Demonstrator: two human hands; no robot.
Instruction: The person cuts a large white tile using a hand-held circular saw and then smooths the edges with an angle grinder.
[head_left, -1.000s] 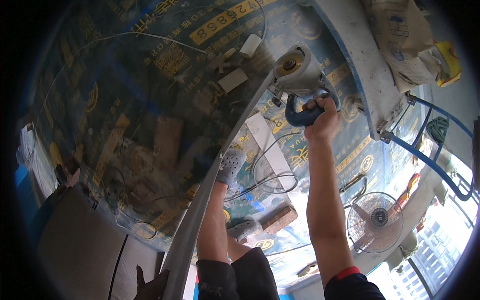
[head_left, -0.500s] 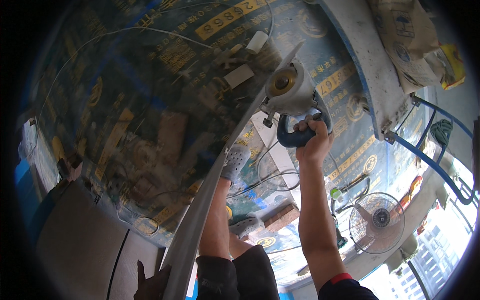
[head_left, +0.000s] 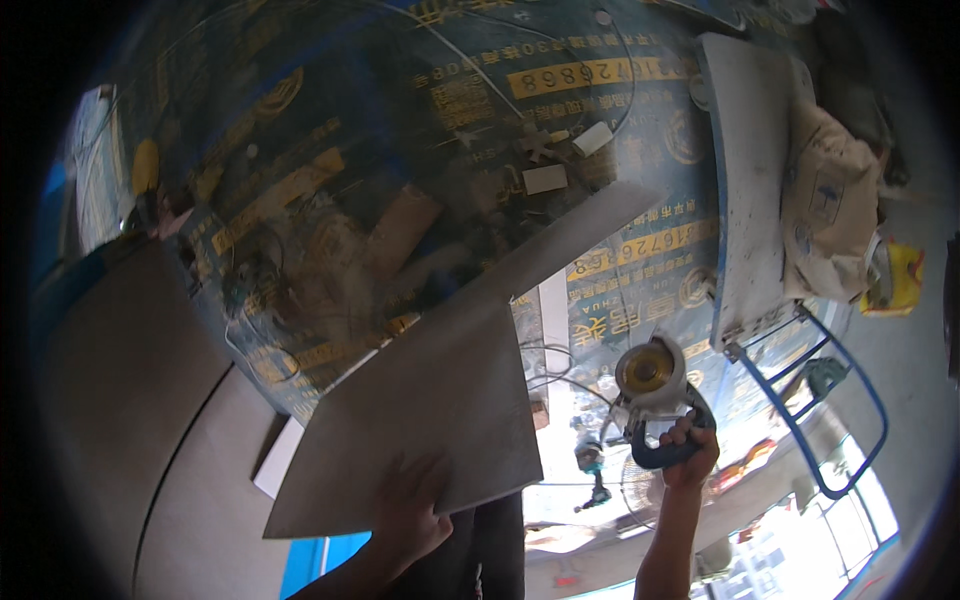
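Note:
A large grey L-shaped panel (head_left: 420, 410), like a tile or board, slants across the middle with its broad face showing. From it a narrow strip reaches to the upper right. My left hand (head_left: 412, 525) grips the panel near its lower edge, the fingers dim against the surface. To the right, my right hand (head_left: 695, 455) is wrapped round the dark handle of a handheld circular saw (head_left: 650, 380). The saw has a pale housing with a round yellowish part and is apart from the panel. Whether its blade turns I cannot tell.
Printed green sheeting (head_left: 460, 60) covers the floor, with offcuts, a brownish block (head_left: 405, 225) and cables lying on it. At right stand a dusty platform with a blue metal frame (head_left: 800, 420) and a paper sack (head_left: 830, 210). A green power tool (head_left: 592, 465) lies beyond the saw.
The panel has turned from nearly edge-on to face-on. My right hand and the saw have moved down and right, away from its edge. My left hand has moved right, onto the face.

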